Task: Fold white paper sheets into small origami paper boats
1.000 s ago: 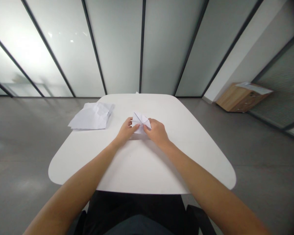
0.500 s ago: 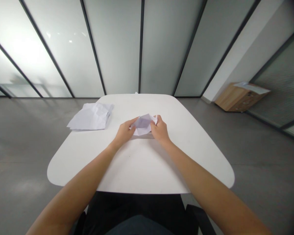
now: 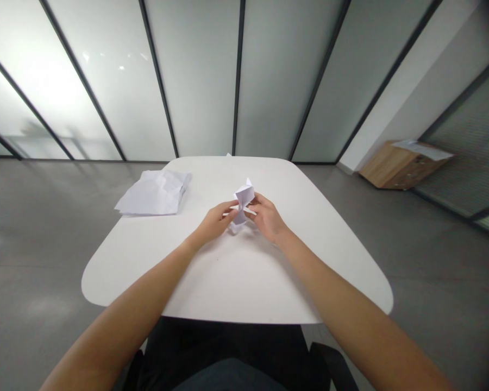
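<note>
A small piece of folded white paper [image 3: 244, 196] is held between both hands over the middle of the table. Its upper part fans out to a point, the middle is pinched narrow, and a lower part spreads out near the tabletop. From the left side, my left hand [image 3: 218, 220] grips the paper between thumb and fingers. My right hand [image 3: 268, 218] has thumb and fingers closed on its right side. Some of the fingertips are hidden behind the paper.
On the left of the white table [image 3: 236, 282] lies a stack of white paper sheets [image 3: 152, 194], reaching over the edge. A wooden cabinet [image 3: 395, 165] stands on the floor at the right. Frosted glass panels [image 3: 204, 81] rise behind the table.
The folded paper was a wide, open pocket stretched between the hands. Now it is squeezed narrow in the middle and stands taller, and my hands have come closer together.
</note>
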`<action>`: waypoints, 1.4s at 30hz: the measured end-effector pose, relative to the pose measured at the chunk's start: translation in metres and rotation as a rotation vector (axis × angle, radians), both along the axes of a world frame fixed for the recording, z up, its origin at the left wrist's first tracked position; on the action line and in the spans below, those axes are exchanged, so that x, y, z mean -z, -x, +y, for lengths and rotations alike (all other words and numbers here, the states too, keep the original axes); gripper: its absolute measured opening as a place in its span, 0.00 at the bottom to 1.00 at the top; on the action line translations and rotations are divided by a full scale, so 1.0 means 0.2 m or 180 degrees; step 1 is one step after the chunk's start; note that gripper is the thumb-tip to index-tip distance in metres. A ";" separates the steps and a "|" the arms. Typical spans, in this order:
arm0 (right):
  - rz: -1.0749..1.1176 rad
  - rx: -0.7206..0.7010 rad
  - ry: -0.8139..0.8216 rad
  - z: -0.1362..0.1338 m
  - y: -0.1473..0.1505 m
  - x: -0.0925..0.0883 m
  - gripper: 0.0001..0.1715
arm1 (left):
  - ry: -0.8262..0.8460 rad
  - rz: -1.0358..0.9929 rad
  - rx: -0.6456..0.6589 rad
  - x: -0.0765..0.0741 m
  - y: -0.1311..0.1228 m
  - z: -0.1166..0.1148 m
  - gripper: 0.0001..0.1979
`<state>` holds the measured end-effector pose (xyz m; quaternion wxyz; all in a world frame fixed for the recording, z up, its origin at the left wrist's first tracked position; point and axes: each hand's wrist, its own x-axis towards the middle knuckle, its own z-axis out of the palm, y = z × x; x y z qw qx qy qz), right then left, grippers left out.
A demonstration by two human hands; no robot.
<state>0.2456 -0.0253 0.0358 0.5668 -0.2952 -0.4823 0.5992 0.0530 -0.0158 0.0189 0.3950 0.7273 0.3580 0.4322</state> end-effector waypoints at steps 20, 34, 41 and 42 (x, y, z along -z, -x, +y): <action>0.0131 -0.0484 0.0547 -0.06 0.03 -0.03 0.31 | 0.2171 -0.1309 0.1148 -0.09 0.02 -0.06 0.26; 0.0135 -0.0929 0.0413 -0.09 -0.02 -0.10 0.24 | 0.2178 -0.1546 0.1092 -0.12 0.04 -0.08 0.17; 0.0132 -0.0174 0.0369 -0.04 0.00 -0.05 0.20 | 0.1860 -0.1702 0.0603 -0.12 0.02 -0.05 0.18; 0.0130 -0.0059 0.0361 -0.03 0.00 -0.05 0.19 | 0.1806 -0.1714 0.0508 -0.11 0.02 -0.05 0.19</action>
